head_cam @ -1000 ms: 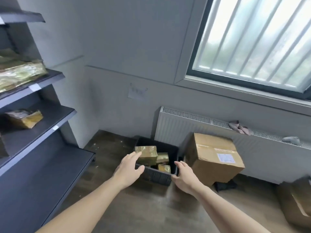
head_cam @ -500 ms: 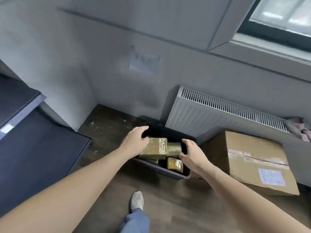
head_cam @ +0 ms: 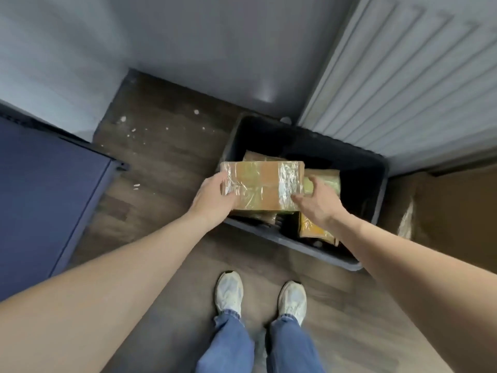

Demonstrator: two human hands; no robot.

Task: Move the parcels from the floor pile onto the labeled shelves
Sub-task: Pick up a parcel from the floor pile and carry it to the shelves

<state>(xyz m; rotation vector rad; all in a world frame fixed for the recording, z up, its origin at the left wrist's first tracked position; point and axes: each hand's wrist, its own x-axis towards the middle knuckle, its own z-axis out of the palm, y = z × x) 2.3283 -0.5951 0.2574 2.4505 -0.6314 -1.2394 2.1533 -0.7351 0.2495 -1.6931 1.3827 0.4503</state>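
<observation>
The floor [head_cam: 166, 162] is dark wood-look boards, with small white specks near the corner where it meets the wall. The wall [head_cam: 188, 41] is plain grey and smooth, with a soft bright spot low down beside the radiator. The white ribbed radiator [head_cam: 403, 84] fills the upper right and stands close above the floor. At the left edge a dark blue shelf [head_cam: 45, 189] with a metal rim reaches over the floor. The light is soft and even.
</observation>
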